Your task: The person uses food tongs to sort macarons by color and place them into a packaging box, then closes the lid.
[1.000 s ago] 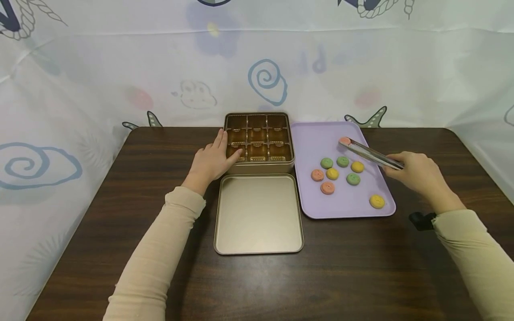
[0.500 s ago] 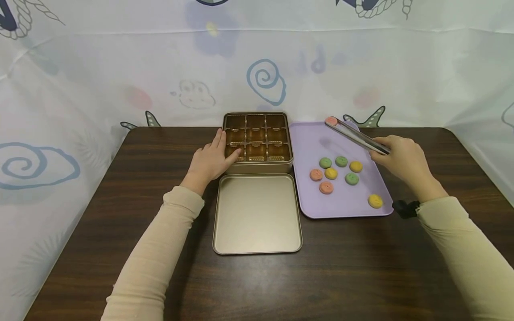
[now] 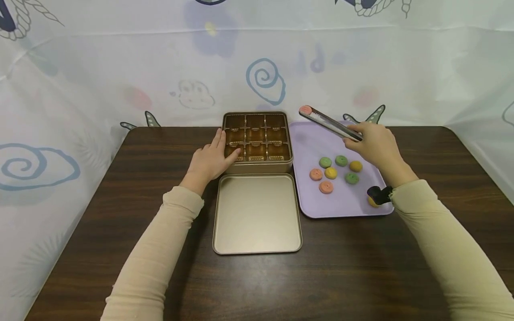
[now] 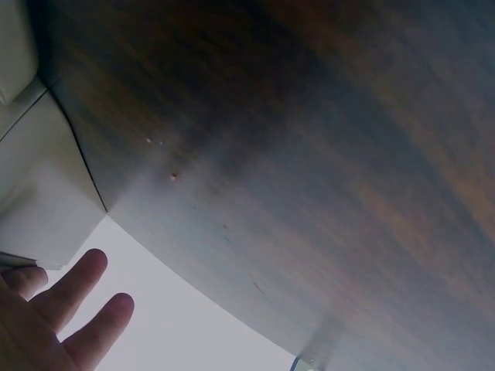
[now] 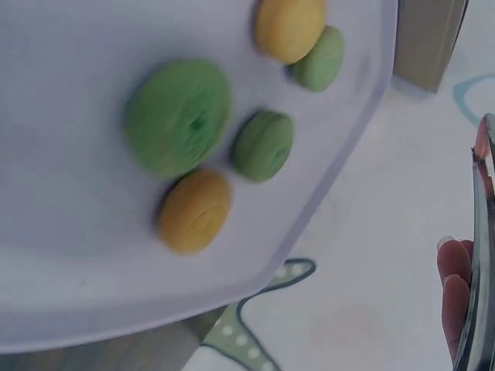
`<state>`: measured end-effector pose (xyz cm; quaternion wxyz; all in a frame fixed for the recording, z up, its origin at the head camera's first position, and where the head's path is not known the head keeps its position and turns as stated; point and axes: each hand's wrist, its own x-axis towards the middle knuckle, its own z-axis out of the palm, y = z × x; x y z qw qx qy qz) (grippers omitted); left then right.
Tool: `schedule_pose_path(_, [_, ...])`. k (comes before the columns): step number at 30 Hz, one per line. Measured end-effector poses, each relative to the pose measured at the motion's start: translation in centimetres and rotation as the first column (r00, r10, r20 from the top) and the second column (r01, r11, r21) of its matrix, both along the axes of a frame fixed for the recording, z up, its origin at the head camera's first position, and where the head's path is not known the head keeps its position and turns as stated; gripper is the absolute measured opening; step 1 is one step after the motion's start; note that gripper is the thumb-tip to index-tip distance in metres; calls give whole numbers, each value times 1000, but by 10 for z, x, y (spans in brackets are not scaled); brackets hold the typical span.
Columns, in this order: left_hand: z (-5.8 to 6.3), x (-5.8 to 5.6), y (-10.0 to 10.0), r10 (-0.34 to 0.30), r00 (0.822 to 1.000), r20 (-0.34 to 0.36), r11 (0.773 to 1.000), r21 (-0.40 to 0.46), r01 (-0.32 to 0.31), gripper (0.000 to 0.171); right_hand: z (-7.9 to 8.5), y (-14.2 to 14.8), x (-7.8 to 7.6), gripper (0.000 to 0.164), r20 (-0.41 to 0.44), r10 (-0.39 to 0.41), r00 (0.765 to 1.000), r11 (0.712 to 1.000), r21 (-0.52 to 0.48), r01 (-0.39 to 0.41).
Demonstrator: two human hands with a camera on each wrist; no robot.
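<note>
My right hand [image 3: 375, 145] grips metal tongs [image 3: 331, 124], whose tips pinch a pink round cookie [image 3: 305, 110] above the far left corner of the lilac tray [image 3: 349, 209]. The tongs and fingers also show at the right edge of the right wrist view. My left hand [image 3: 209, 161] rests with straight fingers against the left side of a gold tin [image 3: 261, 167], thumb over its front left corner. Inside the tin is a brown insert [image 3: 256, 135] with rows of compartments. Green cookies [image 3: 351, 178], yellow cookies [image 3: 331, 173] and pink cookies [image 3: 326, 187] lie on the tray.
A flat gold lid [image 3: 258, 214] lies in front of the tin on the dark wooden table [image 3: 341, 272]. A white patterned curtain [image 3: 160, 67] hangs behind the table. One yellow cookie [image 3: 372, 203] is partly covered by the black wrist camera [image 3: 379, 195].
My right hand has moved left and up, carrying the pink cookie in the tongs from over the tray toward the tin. My left hand stays at the tin's side.
</note>
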<state>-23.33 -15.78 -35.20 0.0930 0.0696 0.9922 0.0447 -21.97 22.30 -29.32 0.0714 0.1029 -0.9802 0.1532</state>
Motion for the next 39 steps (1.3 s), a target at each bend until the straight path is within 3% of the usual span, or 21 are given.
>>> schedule_pose_path(14, [1, -2, -1, -3, 1000, -4, 1000, -3, 3, 85, -8, -40, -18, 43, 56, 48, 997, 999, -8, -48])
schedule_pose_path(21, [1, -2, 0, -3, 1000, 8, 1000, -1, 3, 85, -15, -50, -22, 41, 11, 91, 996, 995, 46, -91])
schedule_pose_path(39, [0, -2, 0, -10, 1000, 8, 1000, -17, 10, 85, -21, -56, -22, 41, 108, 62, 992, 995, 77, -71])
